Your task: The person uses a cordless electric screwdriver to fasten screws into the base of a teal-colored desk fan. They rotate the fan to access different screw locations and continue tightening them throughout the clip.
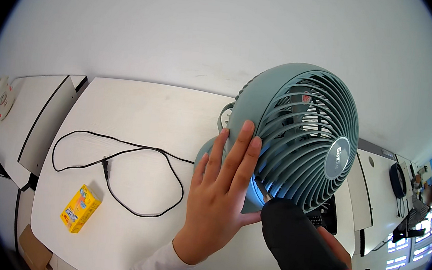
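A grey-green electric fan (250, 107) stands on the white table, its round slatted grille (301, 166) facing right. My left hand (215, 195) lies flat against the fan's side housing, fingers stretched toward the grille's edge. Gripped in my right hand (337, 246) is a black cordless screwdriver (294, 241) with red parts. Its metal bit points up and left and reaches the lower left rim of the grille. Whether the bit sits in a screw cannot be made out. The left thumb is close beside the screwdriver's nose. Much of the right hand is hidden behind the tool.
A black power cord (175, 178) with a plug loops over the table (125, 105) on the left. Nearer lies a yellow box (80, 208). Partly behind the screwdriver sits a black tray (330, 219). A wall rises behind; a person (419, 206) is far right.
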`<state>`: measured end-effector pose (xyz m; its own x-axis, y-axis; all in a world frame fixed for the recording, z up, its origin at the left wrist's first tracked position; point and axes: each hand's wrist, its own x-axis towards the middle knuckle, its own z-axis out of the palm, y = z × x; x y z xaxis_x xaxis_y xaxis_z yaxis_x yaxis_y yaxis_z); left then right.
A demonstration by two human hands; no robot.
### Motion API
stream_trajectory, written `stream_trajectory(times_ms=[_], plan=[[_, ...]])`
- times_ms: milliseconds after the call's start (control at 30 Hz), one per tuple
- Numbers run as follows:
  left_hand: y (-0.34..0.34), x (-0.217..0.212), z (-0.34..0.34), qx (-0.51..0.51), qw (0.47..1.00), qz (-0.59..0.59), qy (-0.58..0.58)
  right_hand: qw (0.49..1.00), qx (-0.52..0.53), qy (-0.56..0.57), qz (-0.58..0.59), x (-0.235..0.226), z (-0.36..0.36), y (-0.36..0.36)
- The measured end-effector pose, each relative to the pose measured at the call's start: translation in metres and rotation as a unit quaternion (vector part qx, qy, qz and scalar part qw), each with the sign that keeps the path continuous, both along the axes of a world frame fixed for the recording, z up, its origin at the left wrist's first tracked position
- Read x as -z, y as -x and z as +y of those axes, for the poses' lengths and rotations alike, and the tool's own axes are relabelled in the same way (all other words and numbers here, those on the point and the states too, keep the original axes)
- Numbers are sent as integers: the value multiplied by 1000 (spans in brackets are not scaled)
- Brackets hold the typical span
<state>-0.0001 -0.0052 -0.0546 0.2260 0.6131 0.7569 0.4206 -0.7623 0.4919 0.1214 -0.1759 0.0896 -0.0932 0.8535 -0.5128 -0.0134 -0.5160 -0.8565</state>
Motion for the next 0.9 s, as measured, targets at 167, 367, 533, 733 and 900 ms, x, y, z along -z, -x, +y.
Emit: stream_trajectory(times_ms=[167, 367, 533, 733, 900], plan=[[2, 0, -1, -11, 1000, 12, -4, 994, -45, -78, -67, -7, -2, 7], [-5, -4, -1, 6, 1000, 7, -3, 987, -44, -117, -103, -8, -5, 6], [1, -1, -2, -10, 1000, 16, -1, 987, -52, -127, -85, 0, -3, 3], [0, 0, -1, -9, 1000, 6, -2, 988, -49, -126, -71, 0, -2, 3], [0, -2, -2, -4, 1000, 10, -1, 987, -50, -135, -72, 0, -3, 2]])
